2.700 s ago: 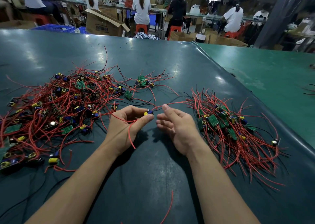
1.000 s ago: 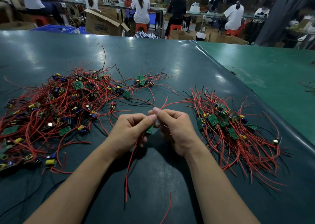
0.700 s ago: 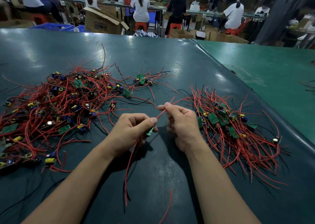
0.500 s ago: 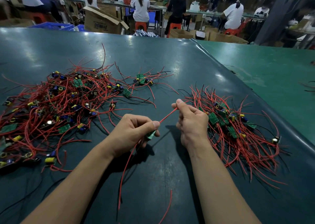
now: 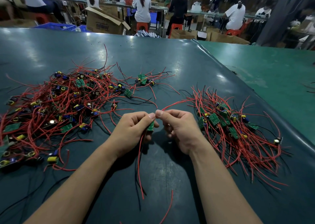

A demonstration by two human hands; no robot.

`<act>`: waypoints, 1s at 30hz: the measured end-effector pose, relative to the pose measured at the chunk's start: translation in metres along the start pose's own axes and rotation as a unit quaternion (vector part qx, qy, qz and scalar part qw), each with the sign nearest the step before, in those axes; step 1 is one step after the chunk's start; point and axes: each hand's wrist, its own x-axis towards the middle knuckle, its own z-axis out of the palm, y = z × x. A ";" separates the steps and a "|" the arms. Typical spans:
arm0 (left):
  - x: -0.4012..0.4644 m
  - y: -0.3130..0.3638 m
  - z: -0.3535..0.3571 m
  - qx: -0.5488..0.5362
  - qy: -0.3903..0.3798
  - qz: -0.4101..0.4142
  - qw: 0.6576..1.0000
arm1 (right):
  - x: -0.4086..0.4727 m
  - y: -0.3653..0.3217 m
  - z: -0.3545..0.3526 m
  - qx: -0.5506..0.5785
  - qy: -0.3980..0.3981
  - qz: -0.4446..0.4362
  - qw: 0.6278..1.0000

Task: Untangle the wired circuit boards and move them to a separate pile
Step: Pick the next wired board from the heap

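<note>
1. A small green circuit board (image 5: 150, 126) is held above the counter (image 5: 153, 62) by the left hand (image 5: 133, 131), whose thumb and curled fingers are closed on it.
2. Red wires (image 5: 139, 164) hang down from this board toward the person, and their ends are seen over the dark counter surface.
3. Another red wire (image 5: 175, 103) is pinched between the thumb and forefinger of the right hand (image 5: 179, 130); this wire runs away to the right, toward the sorted pile (image 5: 238, 130).
4. The tips of the two hands are almost touching each other, just above the board.
5. The sorted pile lies to the right of the right hand, with its wires spread mostly in one direction.
6. A large tangled pile (image 5: 56, 108) of boards with red and black wires is seen on the left part of the counter.
7. A small separate group of boards (image 5: 143, 80) lies farther away, behind the hands.
8. One loose red wire (image 5: 168, 206) lies on the counter between the forearms.
9. Behind the counter an open cardboard box (image 5: 105, 22) is seen, and several people are seated on red stools at other benches.
</note>
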 end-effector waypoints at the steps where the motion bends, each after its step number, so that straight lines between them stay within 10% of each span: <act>1: 0.001 0.000 0.001 0.001 0.010 0.004 1.000 | 0.000 0.000 0.000 0.002 0.003 -0.003 1.000; 11: 0.000 0.000 -0.002 -0.004 -0.042 -0.003 0.999 | -0.002 0.001 0.002 0.005 -0.046 -0.020 0.999; 23: -0.001 -0.001 -0.010 -0.023 -0.096 0.008 0.995 | 0.011 -0.006 -0.016 0.202 0.264 -0.093 0.938; 26: 0.003 -0.001 -0.008 -0.115 -0.001 0.020 0.993 | 0.004 -0.010 -0.016 0.122 0.175 -0.019 0.977; 30: 0.003 0.001 -0.006 -0.111 0.018 0.050 0.992 | -0.017 -0.006 0.002 -0.147 -0.138 0.075 0.977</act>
